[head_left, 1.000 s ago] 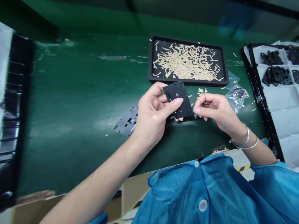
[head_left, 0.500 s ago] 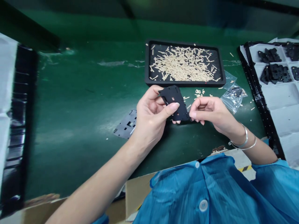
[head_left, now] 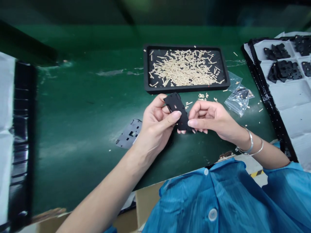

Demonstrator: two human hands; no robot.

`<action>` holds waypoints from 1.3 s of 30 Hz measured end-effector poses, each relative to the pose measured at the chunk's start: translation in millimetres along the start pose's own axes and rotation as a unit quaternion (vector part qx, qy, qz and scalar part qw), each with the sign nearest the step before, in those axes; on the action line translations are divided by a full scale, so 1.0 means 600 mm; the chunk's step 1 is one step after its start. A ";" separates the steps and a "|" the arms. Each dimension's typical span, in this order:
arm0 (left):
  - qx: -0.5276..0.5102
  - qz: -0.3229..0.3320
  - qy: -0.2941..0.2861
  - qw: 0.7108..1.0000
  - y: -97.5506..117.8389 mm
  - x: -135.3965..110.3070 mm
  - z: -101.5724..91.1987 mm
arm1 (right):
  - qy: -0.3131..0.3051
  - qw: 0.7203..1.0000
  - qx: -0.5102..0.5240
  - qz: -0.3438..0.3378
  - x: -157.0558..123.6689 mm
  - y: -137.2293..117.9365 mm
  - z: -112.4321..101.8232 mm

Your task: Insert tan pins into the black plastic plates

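Observation:
A thin black plastic plate (head_left: 175,104) with small cut-outs is held up over the green bench. My left hand (head_left: 159,121) grips it by its left side, thumb across the face and fingers behind. My right hand (head_left: 206,118) pinches its lower right edge, thumb in front and fingertips behind. Whether a small piece is also in that pinch is hidden. On the bench, partly behind my left wrist, lies a grey plate (head_left: 128,133) with square holes.
A black tray (head_left: 145,72) heaped with small cream strips stands beyond my hands, with loose strips (head_left: 201,96) scattered before it. A clear plastic bag (head_left: 239,100) lies to its right. A white-lined compartment tray (head_left: 291,94) holding stacked black parts (head_left: 285,70) stands at far right.
My right hand has moved left and now overlaps the black plate's lower right edge. The plate has tilted slightly. The whole view has shifted a little.

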State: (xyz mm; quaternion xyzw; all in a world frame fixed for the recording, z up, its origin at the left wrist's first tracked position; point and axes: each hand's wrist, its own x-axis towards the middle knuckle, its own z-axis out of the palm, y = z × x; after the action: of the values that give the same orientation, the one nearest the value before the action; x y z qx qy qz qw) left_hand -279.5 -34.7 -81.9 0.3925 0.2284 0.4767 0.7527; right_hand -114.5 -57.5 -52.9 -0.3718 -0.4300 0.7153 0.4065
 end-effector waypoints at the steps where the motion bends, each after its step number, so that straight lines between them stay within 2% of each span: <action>1: -0.002 -0.004 -0.002 1.000 -0.001 0.000 0.000 | 0.004 1.000 0.001 -0.005 0.000 0.001 0.000; 6: -0.010 -0.033 -0.001 0.999 -0.001 -0.001 0.001 | -0.010 1.000 -0.008 0.015 0.001 0.005 -0.002; 8: 0.009 -0.025 0.010 1.000 0.000 -0.002 0.001 | -0.007 1.000 -0.011 0.021 0.001 0.005 -0.002; 13: 0.064 0.049 0.102 0.992 0.003 -0.003 0.003 | 0.053 0.996 -0.062 -0.020 -0.002 0.004 0.007; 16: 0.079 0.048 0.118 0.989 0.003 -0.005 0.008 | 0.119 0.981 -0.142 -0.062 -0.004 0.010 0.012; 19: 0.088 0.026 0.104 0.990 -0.002 -0.008 0.011 | 0.187 0.960 -0.177 -0.108 -0.005 0.014 0.005; 21: 0.108 0.013 0.081 0.991 -0.004 -0.009 0.010 | 0.203 0.953 -0.173 -0.146 -0.005 0.010 -0.006; 24: 0.108 -0.021 0.000 0.994 0.002 -0.010 0.007 | 0.168 0.952 -0.182 -0.179 -0.008 -0.006 -0.022; 27: 0.089 -0.082 -0.074 0.990 0.018 -0.008 0.008 | 0.097 0.955 -0.234 -0.151 -0.011 -0.021 -0.027; 30: 0.123 -0.160 -0.118 0.972 0.031 -0.006 0.014 | 0.059 0.936 -0.310 -0.153 -0.011 -0.024 -0.023; 33: 0.137 -0.195 -0.138 0.961 0.033 -0.006 0.017 | 0.043 0.916 -0.354 -0.185 -0.009 -0.018 -0.019; 39: 0.092 -0.195 -0.134 0.967 0.021 -0.006 0.016 | 0.071 0.900 -0.369 -0.219 -0.007 -0.009 -0.019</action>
State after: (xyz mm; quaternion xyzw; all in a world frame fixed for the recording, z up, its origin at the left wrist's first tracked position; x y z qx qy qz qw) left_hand -281.2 -38.6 -66.0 0.4682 0.2407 0.2409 0.8153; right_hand -101.2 -56.3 -51.4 -0.4418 -0.7037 0.3697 0.4158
